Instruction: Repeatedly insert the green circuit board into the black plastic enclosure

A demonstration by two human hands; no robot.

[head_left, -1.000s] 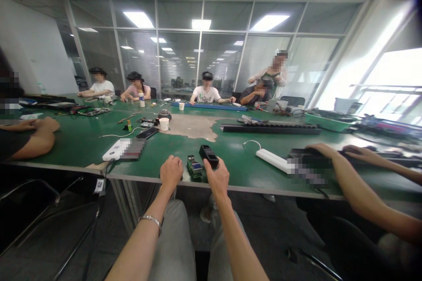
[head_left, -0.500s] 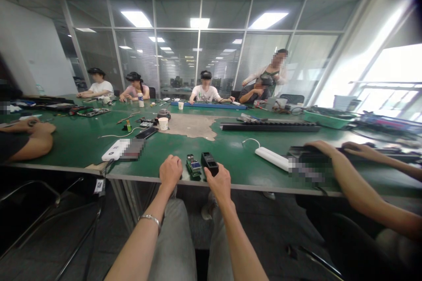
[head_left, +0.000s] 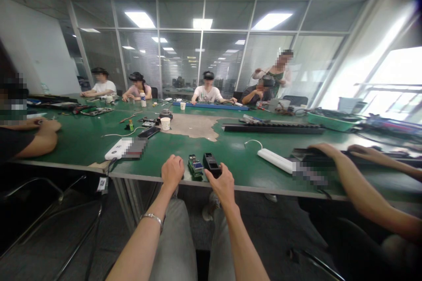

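Note:
Close to the table's front edge, my left hand [head_left: 172,171] rests with curled fingers, and nothing shows in it. Just to its right lies a green circuit board [head_left: 195,166] with a small blue-grey part on top. Beside the board is a black plastic casing [head_left: 211,162], oblong with recesses in its upper face. My right hand [head_left: 224,183] is at the casing's near end, thumb and fingers apart on either side of it. Whether the fingertips touch the casing I cannot tell.
The green table [head_left: 237,162] carries a white power strip [head_left: 277,160] to the right and a white power bank [head_left: 115,149] to the left. Farther back are a paper cup [head_left: 165,123] and a long black rail [head_left: 273,128]. A neighbour's hands [head_left: 325,151] work at right.
The view has shifted slightly. My right thumb and fingers have loosened from the black casing and drawn back a little. My left hand stays curled on the table.

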